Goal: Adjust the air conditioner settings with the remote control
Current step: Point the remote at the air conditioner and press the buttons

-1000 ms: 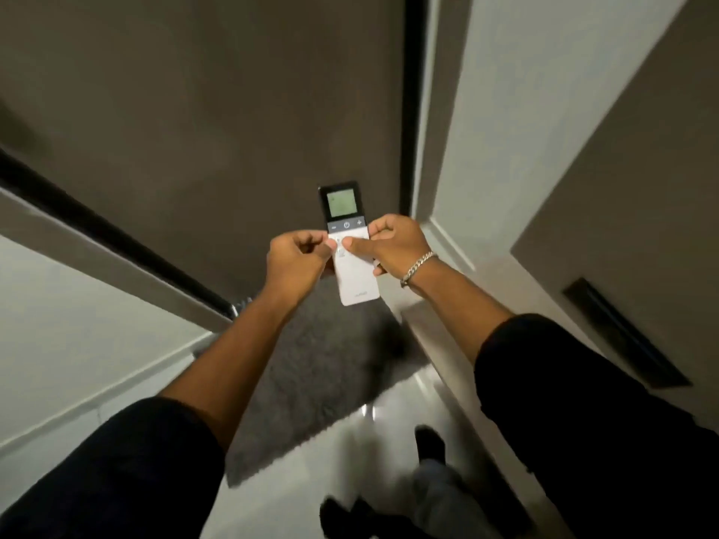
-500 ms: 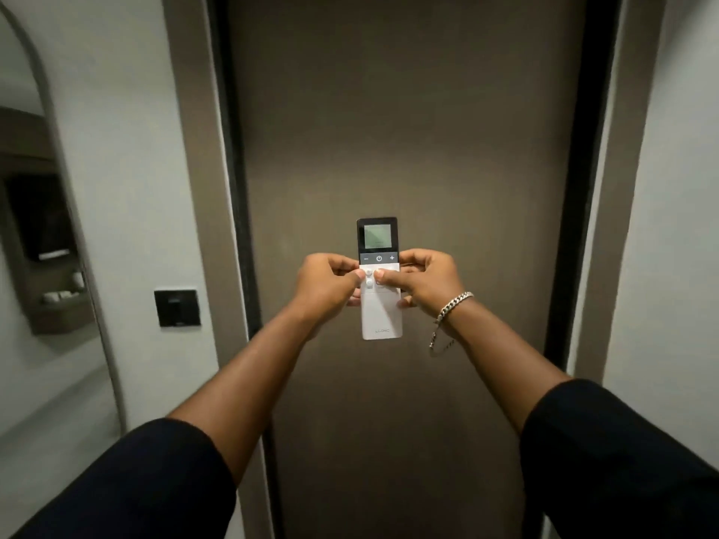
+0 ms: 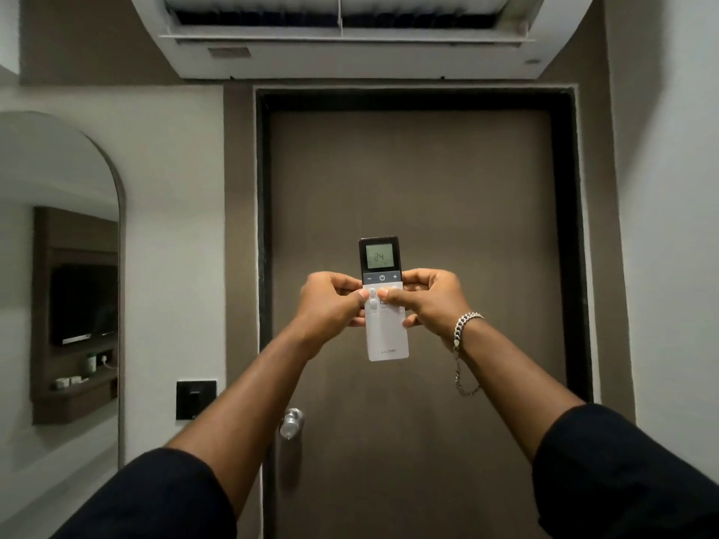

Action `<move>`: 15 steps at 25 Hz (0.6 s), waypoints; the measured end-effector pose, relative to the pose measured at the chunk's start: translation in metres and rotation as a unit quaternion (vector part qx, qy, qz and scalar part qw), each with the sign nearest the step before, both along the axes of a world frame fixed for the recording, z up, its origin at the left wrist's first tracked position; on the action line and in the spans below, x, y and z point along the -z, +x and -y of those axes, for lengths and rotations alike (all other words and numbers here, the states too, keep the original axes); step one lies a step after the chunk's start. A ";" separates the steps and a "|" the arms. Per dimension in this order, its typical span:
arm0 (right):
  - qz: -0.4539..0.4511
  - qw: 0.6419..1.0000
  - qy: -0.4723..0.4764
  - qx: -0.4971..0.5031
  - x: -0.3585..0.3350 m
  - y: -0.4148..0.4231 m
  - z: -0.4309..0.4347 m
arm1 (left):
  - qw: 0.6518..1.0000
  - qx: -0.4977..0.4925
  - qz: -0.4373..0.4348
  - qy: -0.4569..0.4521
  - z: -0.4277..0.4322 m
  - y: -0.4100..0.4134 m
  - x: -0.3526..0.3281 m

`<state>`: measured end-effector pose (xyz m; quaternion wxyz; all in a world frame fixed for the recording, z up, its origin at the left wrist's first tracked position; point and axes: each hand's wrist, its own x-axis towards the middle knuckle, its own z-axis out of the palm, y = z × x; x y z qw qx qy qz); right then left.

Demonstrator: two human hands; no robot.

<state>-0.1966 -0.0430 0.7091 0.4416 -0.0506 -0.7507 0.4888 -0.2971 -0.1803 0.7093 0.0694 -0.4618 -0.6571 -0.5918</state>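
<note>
Two large fixtures are framing the scene: the air conditioner [image 3: 350, 36] is hanging at the top, far overhead, and the brown door [image 3: 420, 212] is standing directly below it. Between the person and the door, the remote control [image 3: 383, 305] is being held upright at arm's length, its screen [image 3: 379, 256] reading 24. The left hand [image 3: 330, 305] is curling around the remote's left edge and the right hand [image 3: 428, 301] around its right edge, both thumbs pressing on the small white buttons [image 3: 372, 298] below the power key. As a judgement, the task is sitting at its middle: the remote is powered and aimed, while the final setting is remaining unconfirmed, and whether the unit is responding cannot be told.
</note>
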 end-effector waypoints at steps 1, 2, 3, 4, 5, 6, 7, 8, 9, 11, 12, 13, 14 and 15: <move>-0.002 1.000 -0.006 -0.004 -0.002 0.001 0.000 | 1.000 -0.002 -0.002 0.000 0.000 0.001 -0.003; -0.003 1.000 -0.011 -0.007 -0.002 0.002 -0.001 | 1.000 -0.002 -0.003 0.000 0.000 0.002 -0.005; -0.005 1.000 -0.014 -0.009 -0.003 0.004 -0.001 | 1.000 0.000 -0.005 0.001 0.000 0.003 -0.007; -0.006 1.000 -0.016 -0.011 -0.004 0.005 -0.002 | 1.000 0.002 -0.009 0.000 -0.001 0.004 -0.009; -0.007 1.000 -0.017 -0.012 -0.005 0.006 -0.002 | 1.000 0.004 -0.013 -0.002 -0.001 0.005 -0.011; -0.007 1.000 -0.016 -0.011 -0.006 0.007 -0.003 | 1.000 0.005 -0.016 -0.003 -0.002 0.005 -0.012; -0.008 1.000 -0.015 -0.011 -0.007 0.008 -0.005 | 1.000 0.006 -0.017 -0.003 -0.003 0.006 -0.013; -0.010 1.000 -0.016 -0.012 -0.008 0.009 -0.006 | 1.000 0.006 -0.017 -0.001 -0.004 0.006 -0.014; -0.013 1.000 -0.020 -0.012 -0.009 0.009 -0.007 | 1.000 0.006 -0.019 0.000 -0.005 0.007 -0.016; -0.017 1.000 -0.023 -0.012 -0.010 0.011 -0.009 | 1.000 0.004 -0.026 -0.001 -0.008 0.008 -0.017; -0.017 1.000 -0.023 -0.012 -0.011 0.011 -0.010 | 1.000 0.002 -0.028 -0.001 -0.009 0.009 -0.017; -0.015 1.000 -0.021 -0.010 -0.011 0.012 -0.011 | 1.000 0.002 -0.029 -0.001 -0.010 0.009 -0.017; -0.013 1.000 -0.017 -0.007 -0.012 0.012 -0.011 | 1.000 0.001 -0.028 0.000 -0.011 0.009 -0.018; -0.012 1.000 -0.013 -0.002 -0.013 0.012 -0.012 | 1.000 -0.001 -0.028 0.000 -0.011 0.010 -0.018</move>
